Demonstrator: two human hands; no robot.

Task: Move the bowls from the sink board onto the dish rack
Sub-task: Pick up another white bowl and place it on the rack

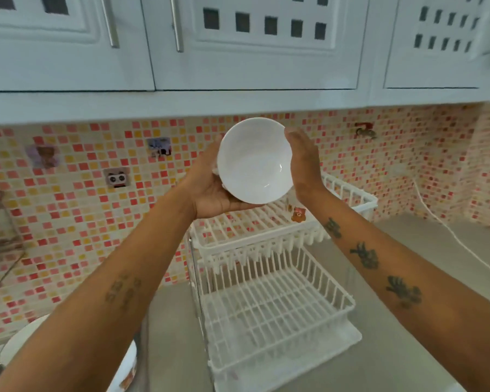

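A plain white bowl (pixel 254 161) is held up in the air between both hands, tilted with its inside facing me. My left hand (pixel 210 188) cups its underside and left rim. My right hand (pixel 304 162) presses flat against its right rim. Below and behind the bowl stands a white two-tier wire dish rack (pixel 266 306), with nothing on either tier. More white bowls (pixel 20 343) sit at the lower left, partly hidden under my left forearm; one has a printed pattern (pixel 128 374).
White wall cabinets (pixel 238 52) hang close above the bowl. A pink and orange mosaic backsplash (pixel 82 222) runs behind the grey counter (pixel 408 349). A white cable (pixel 447 230) trails across the counter at right. A wire holder (pixel 0 222) hangs on the wall at left.
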